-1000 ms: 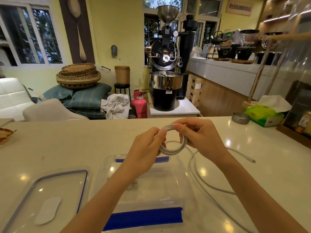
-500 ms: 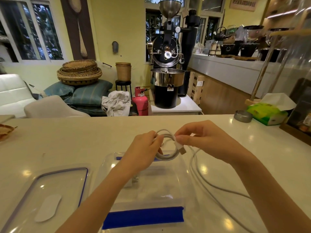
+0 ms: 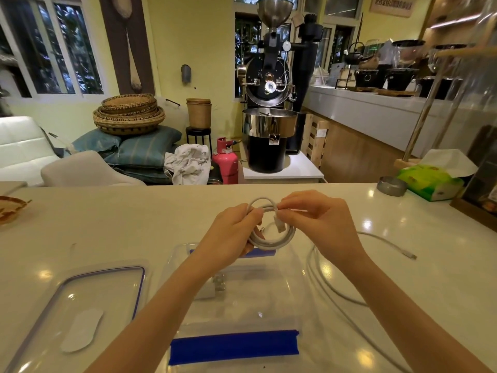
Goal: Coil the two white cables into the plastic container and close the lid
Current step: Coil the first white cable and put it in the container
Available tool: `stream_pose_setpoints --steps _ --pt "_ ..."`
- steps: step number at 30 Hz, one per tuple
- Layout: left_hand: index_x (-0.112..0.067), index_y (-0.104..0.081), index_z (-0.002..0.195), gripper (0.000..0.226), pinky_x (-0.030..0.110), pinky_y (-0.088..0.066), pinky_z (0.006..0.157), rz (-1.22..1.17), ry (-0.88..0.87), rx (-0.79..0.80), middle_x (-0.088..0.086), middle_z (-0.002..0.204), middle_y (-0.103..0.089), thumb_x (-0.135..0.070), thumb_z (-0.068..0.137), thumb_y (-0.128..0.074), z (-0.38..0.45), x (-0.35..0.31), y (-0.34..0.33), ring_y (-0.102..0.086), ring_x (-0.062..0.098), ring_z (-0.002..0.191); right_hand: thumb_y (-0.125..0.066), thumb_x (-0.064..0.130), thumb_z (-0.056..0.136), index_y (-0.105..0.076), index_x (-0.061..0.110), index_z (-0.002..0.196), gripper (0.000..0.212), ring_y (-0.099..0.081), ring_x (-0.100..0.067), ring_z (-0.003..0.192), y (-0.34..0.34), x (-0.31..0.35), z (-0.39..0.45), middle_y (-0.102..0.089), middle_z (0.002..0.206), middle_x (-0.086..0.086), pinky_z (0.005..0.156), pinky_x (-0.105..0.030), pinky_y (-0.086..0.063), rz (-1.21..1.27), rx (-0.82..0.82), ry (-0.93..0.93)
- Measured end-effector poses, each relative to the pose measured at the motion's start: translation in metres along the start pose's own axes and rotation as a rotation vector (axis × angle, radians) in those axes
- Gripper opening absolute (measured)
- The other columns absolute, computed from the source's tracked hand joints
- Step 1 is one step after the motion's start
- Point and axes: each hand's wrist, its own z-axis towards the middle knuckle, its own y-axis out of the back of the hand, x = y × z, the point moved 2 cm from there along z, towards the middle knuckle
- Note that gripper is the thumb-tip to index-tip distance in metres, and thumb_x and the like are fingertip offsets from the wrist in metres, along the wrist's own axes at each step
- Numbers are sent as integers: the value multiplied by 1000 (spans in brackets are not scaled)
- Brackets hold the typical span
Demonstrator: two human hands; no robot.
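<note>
A coiled white cable (image 3: 279, 242) hangs in the air above the far end of the clear plastic container (image 3: 290, 300), which has blue clip strips at its near and far ends. My left hand (image 3: 234, 232) grips the coil's left side. My right hand (image 3: 317, 222) pinches the cable's end at the top of the coil, its plug dangling inside the loop. A second white cable (image 3: 336, 294) lies loose on the counter to the right of the container, its plug end (image 3: 410, 255) farther right. The clear lid (image 3: 80, 294) with a blue seal lies flat to the left.
A small white charger block (image 3: 212, 288) sits inside the container under my left forearm. On the counter's far right stand a green tissue box (image 3: 430, 181) and a small metal dish (image 3: 391, 185). A woven tray (image 3: 9, 208) sits at the far left edge.
My right hand has brought the cable's end around to the top of the coil and now pinches it there. The coil has grown slightly larger and stays over the container.
</note>
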Motion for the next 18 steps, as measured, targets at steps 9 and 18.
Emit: stream_pose_setpoints --steps 9,18 --pt "-8 -51 74 29 17 -34 38 -72 -15 12 5 57 -51 -25 95 -40 -4 -5 1 -40 7 34 -50 40 78 -70 9 90 38 -60 -22 75 -9 -12 2 -63 77 -12 72 -34 -55 488 334 -490" --pt "-10 -51 69 31 16 -33 35 -339 79 19 -4 45 -53 -24 94 -41 -6 -9 6 -37 8 33 -81 30 54 -73 12 84 36 -62 -11 64 -17 -20 -1 -69 77 -1 64 -28 -54 1016 498 -503"
